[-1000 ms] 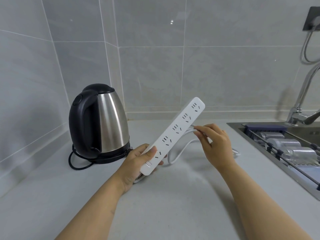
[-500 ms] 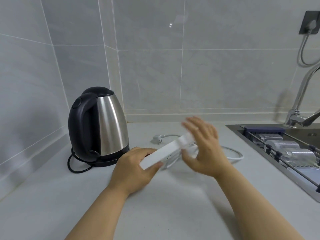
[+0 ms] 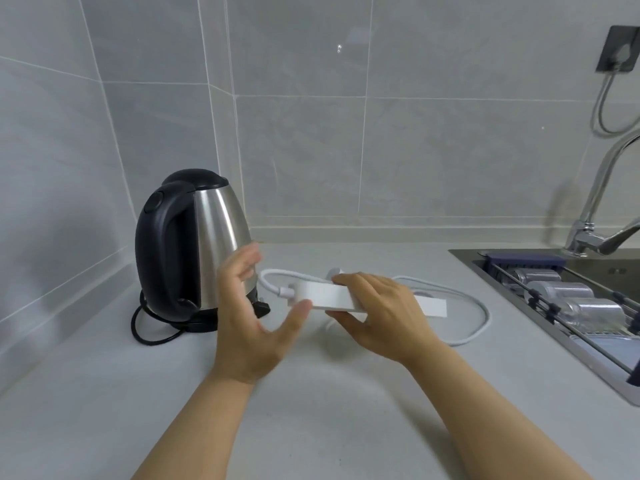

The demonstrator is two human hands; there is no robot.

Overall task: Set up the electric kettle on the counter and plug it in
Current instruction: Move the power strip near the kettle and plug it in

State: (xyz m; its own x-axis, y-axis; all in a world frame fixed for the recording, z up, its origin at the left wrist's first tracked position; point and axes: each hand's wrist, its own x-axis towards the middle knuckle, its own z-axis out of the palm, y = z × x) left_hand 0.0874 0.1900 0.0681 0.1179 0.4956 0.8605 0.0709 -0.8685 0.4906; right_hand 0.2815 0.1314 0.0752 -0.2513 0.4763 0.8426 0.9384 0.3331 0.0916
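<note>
My right hand [image 3: 388, 313] tight around the strip [image 3: 332, 297], left hand [image 3: 252, 317] open, beside the kettle [image 3: 207, 244].

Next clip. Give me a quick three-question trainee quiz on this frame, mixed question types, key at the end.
1. True or false: the kettle stands on its base.
2. Which hand grips the power strip? A left hand B right hand
3. Fill in: the strip's white cable loops toward the ____.

Key: 1 true; 2 B; 3 sink
</note>
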